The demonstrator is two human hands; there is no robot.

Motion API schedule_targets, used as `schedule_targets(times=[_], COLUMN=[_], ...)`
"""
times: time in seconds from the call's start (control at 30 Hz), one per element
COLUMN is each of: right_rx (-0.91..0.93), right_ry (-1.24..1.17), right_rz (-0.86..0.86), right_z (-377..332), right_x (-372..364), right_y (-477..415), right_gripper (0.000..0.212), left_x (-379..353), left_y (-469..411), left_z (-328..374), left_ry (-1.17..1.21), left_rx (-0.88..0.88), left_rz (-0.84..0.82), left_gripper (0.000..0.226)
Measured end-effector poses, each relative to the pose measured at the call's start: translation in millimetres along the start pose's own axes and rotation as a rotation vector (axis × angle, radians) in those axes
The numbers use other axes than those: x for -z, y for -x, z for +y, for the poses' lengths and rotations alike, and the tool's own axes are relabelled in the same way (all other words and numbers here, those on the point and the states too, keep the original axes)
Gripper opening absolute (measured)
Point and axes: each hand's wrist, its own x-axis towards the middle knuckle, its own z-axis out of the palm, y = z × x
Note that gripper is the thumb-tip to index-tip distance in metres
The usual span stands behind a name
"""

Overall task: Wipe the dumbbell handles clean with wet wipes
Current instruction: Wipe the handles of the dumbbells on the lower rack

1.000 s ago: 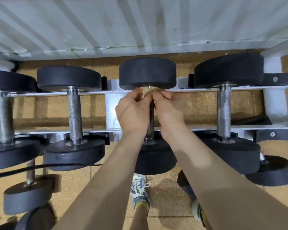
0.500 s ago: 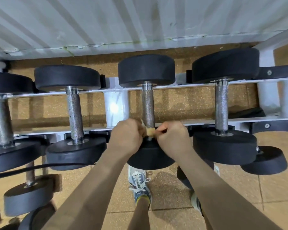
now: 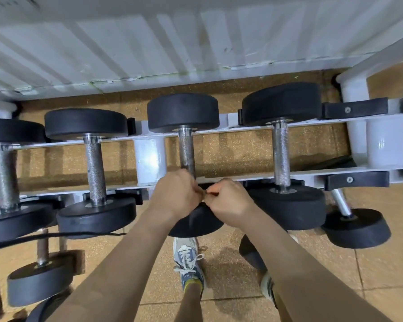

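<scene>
Dumbbell handle (image 3: 186, 147), third from your left on the top tier of the white rack (image 3: 382, 145), lies across the two rails. Its knurled steel is bare from the far black head down to your hands.

Head view: your left hand (image 3: 175, 196) and right hand (image 3: 228, 202) meet at the handle's near end, over the near head. The fingers of both are curled, pinching a small scrap of wet wipe (image 3: 205, 194) between them. Floor shows through the gaps on either side of the handle. A white post (image 3: 149, 159) stands just to its left, and the next handle is well apart on the right.

You have four dumbbells on this tier, the leftmost cut by the frame edge. Further heads sit lower down, partly hidden, so I cannot count them.
</scene>
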Motion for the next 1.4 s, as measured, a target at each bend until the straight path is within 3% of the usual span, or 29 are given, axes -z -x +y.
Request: schedule_targets(times=[0.13, 0.2, 0.27, 0.4, 0.5, 0.53, 0.6, 0.7, 0.77, 0.93, 1.03, 1.1, 1.17, 1.23, 1.37, 1.4], right_rx=[-0.068, -0.101, -0.111, -0.108, -0.097, -0.088, -0.065, -0.065, -0.088, -0.224, -0.306, -0.369, -0.4, -0.425, -0.44, -0.448], right_ry=[-0.569, -0.926, -1.114, -1.203, -1.02, -0.944, -0.807, -0.647, -0.657, -1.253, -1.436, -1.418, -1.348, -1.327, -1.531, -1.437], right_rz=[0.132, 0.139, 0.115, 0.027, 0.095, 0.119, 0.165, 0.218, 0.205, 0.098, 0.171, 0.238, 0.304, 0.369, 0.458, 0.484], right_z=[13.5, 20.9, 33.4, 58.0, 76.7, 81.2, 90.6, 106.4, 116.6, 129.8, 131.0, 129.2, 124.5, 115.8, 101.1, 97.2], right_x=[7.7, 23.1, 47.7, 93.2, 114.6, 122.2, 138.1, 159.8, 168.0, 165.8, 154.4, 147.6, 143.7, 146.0, 162.2, 164.2], right_y=[19.5, 29.9, 42.6, 71.9, 91.5, 98.2, 108.1, 111.5, 105.1, 74.5, 48.6, 32.5, 15.7, 0.9, -17.4, -16.8], right_gripper=[0.003, 0.015, 0.025, 0.026, 0.019, 0.019, 0.017, 0.013, 0.012, 0.015, 0.017, 0.017, 0.014, 0.018, 0.011, 0.013], left_x=[-8.2, -11.0, -10.7, -4.8, -1.6, -1.9, -2.4, -7.3, -10.5, -9.6, -20.0, -26.2, -27.2, -25.2, -17.4, -17.7], left_y=[7.0, 16.2, 30.2, 59.2, 71.9, 74.1, 75.6, 73.2, 68.1, 55.4, 40.7, 26.7, 7.9, -12.3, -47.6, -54.4], left_z=[21.1, 36.8, 54.5, 101.1, 136.8, 144.7, 156.0, 161.4, 157.6, 143.0, 134.8, 133.1, 132.9, 134.9, 143.6, 145.2], left_ry=[0.102, 0.381, 0.787, 1.398, 1.694, 1.743, 1.718, 1.335, 1.178, 1.076, 1.278, 1.495, 1.604, 1.647, 1.591, 1.572], left_rx=[-0.026, -0.003, 0.092, 0.215, 0.259, 0.276, 0.319, 0.338, 0.318, 0.112, 0.196, 0.327, 0.419, 0.42, 0.389, 0.404], left_rz=[0.078, 0.154, 0.194, 0.073, 0.02, 0.009, -0.033, -0.066, -0.045, -0.229, -0.092, 0.027, 0.148, 0.222, 0.292, 0.304], left_gripper=[0.018, 0.011, 0.011, 0.024, 0.014, 0.021, 0.031, 0.015, 0.033, 0.031, 0.026, 0.016, 0.021, 0.019, 0.019, 0.018])
